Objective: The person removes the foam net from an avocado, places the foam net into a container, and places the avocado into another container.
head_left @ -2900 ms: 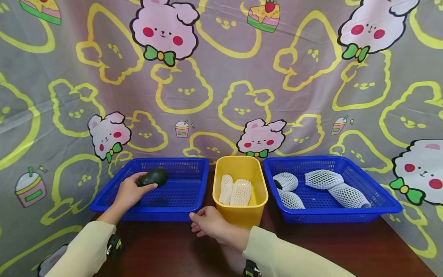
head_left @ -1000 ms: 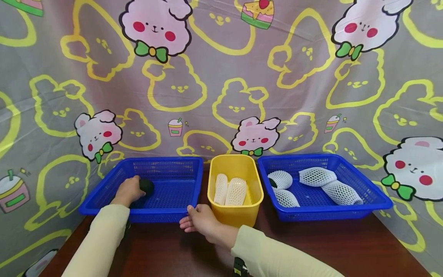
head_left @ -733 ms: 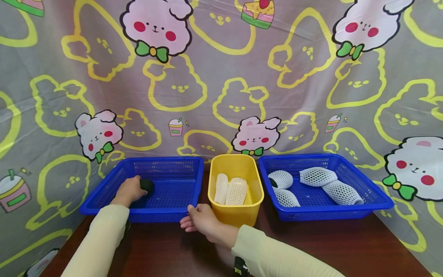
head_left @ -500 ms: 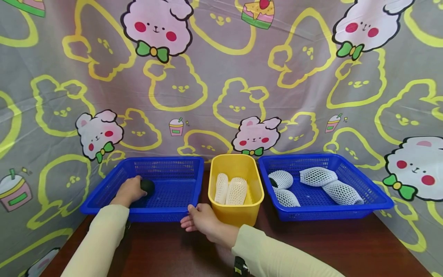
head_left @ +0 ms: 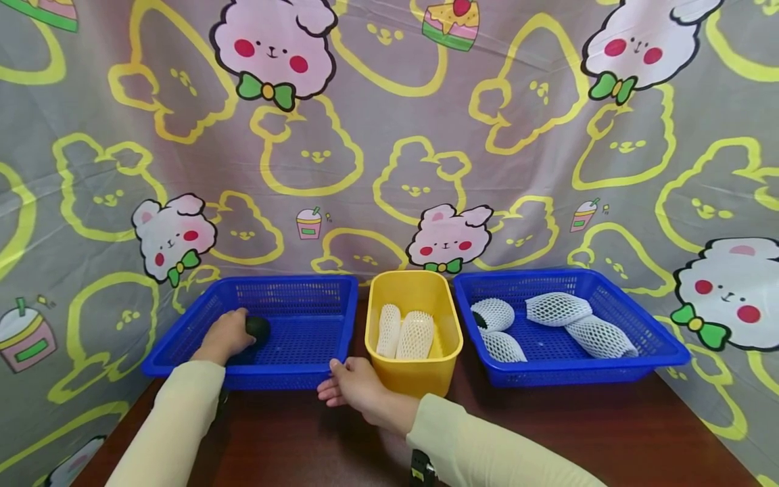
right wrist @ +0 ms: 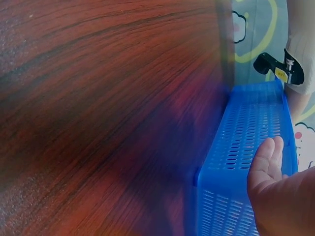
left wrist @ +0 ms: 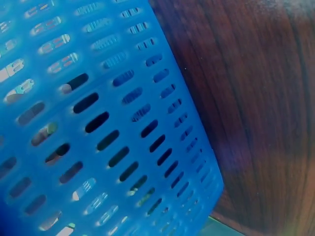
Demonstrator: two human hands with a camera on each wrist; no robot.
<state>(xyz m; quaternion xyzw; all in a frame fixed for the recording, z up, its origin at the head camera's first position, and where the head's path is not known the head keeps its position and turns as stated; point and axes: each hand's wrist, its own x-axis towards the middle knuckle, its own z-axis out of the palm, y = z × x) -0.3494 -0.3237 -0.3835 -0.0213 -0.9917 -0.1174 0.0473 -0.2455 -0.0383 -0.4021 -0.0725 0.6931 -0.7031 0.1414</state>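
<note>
Left hand (head_left: 225, 333): lowered into left blue basket (head_left: 280, 370), dark fruit (head_left: 259, 329) gripped.
Right hand (head_left: 354, 388): held near that basket's front corner.
Yellow bin (head_left: 414, 377): set between baskets, two netted items (head_left: 416, 336) contained.
Right blue basket (head_left: 584, 367): four netted pieces (head_left: 600, 336) held.

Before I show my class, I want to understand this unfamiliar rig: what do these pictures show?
No machine here, just a person's two bare hands. The widest picture comes from the head; the other two, from the left and right wrists. On the brown table stand a left blue basket, a yellow bin with two white-netted pieces and a right blue basket with four netted pieces. The left hand grips a dark green, rounded item inside the left basket. The right hand holds nothing, by that basket's near corner.
</note>
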